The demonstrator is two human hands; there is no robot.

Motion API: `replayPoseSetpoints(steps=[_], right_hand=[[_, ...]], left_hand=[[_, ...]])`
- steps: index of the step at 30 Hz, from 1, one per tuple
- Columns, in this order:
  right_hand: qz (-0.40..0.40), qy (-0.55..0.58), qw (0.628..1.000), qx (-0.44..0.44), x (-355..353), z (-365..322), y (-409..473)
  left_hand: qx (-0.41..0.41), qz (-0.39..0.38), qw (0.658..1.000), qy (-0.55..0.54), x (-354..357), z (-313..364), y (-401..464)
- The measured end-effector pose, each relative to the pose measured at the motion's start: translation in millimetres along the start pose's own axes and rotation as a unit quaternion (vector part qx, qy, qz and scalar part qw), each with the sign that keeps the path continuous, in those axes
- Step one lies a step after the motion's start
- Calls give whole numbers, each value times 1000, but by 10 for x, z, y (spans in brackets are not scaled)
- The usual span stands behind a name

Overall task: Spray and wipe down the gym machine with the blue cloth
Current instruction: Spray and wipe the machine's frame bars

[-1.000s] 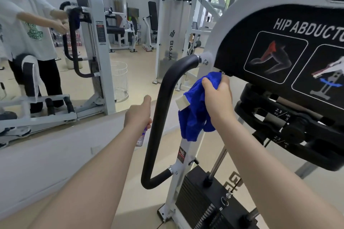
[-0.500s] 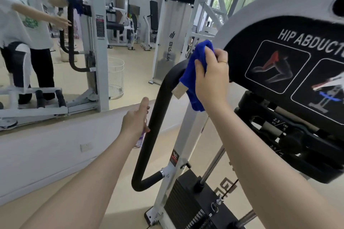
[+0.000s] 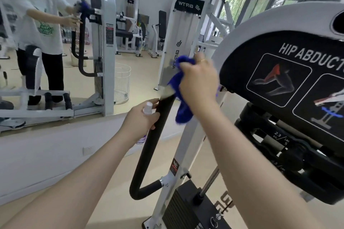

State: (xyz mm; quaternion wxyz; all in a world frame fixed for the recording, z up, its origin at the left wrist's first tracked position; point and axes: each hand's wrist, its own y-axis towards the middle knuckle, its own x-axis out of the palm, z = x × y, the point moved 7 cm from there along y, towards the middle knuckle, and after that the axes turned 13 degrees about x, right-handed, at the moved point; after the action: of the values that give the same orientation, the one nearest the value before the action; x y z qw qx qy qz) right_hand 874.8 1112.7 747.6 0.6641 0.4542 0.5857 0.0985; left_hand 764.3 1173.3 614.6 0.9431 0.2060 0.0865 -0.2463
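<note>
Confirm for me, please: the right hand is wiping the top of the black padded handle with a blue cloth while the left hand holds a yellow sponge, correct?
Not quite: the head view shows the left hand holding a small spray bottle with a white cap, not a yellow sponge. The right hand does grip the blue cloth at the top of the black padded handle.

Right hand (image 3: 199,82) has the blue cloth (image 3: 181,98) bunched up against the top of the black padded handle (image 3: 158,135) on the hip abductor machine (image 3: 279,52). Left hand (image 3: 142,117) grips a small spray bottle (image 3: 148,108) with a white cap, right beside that handle. Big wall mirror (image 3: 55,42) on the left shows the person's reflection.
</note>
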Motion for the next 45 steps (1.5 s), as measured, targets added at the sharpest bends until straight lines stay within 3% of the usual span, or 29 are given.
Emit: replayPoseSetpoints(steps=[2,4,7,11,16,19,21,24,26,28,31,36,41,43,45], right_hand=[[-54,86,988,115,61,397,275],[-71,179,968,160,130,519,265],[-23,191,981,40,186,120,-27],[-27,84,993,-76,147,50,26],[-126,56,987,80,224,405,561],[-139,63,988,16,163,-30,272],[-149,60,985,-60,167,-294,-51],[-160,19,973,-166,201,-477,-320],[-131,-4,982,-140,151,-319,-3],[-109,-27,993,-44,58,29,414],[-105,41,991,71,101,287,555],[-61,68,996,21,143,-117,57],[-103,-17,986,-133,136,-223,-202],[-81,-16,992,-90,121,-125,-1],[-48,1,998,47,80,102,303]], left_hand=[[4,23,1000,-8,24,44,32],[17,45,999,12,42,129,74],[30,71,997,9,96,255,202],[0,56,998,18,138,254,293],[10,66,998,-4,66,223,240],[6,65,998,11,75,237,256],[23,69,997,-21,83,223,248],[24,45,998,23,78,167,141],[-4,37,999,9,30,46,70],[-7,34,999,-9,-81,-54,-9],[-15,48,999,-12,-278,-166,-38],[-61,22,998,-28,-192,-225,38],[-58,10,997,-58,-89,-234,42],[-55,-5,996,-72,-92,-264,-16],[-51,-27,995,-78,-136,-253,-45]])
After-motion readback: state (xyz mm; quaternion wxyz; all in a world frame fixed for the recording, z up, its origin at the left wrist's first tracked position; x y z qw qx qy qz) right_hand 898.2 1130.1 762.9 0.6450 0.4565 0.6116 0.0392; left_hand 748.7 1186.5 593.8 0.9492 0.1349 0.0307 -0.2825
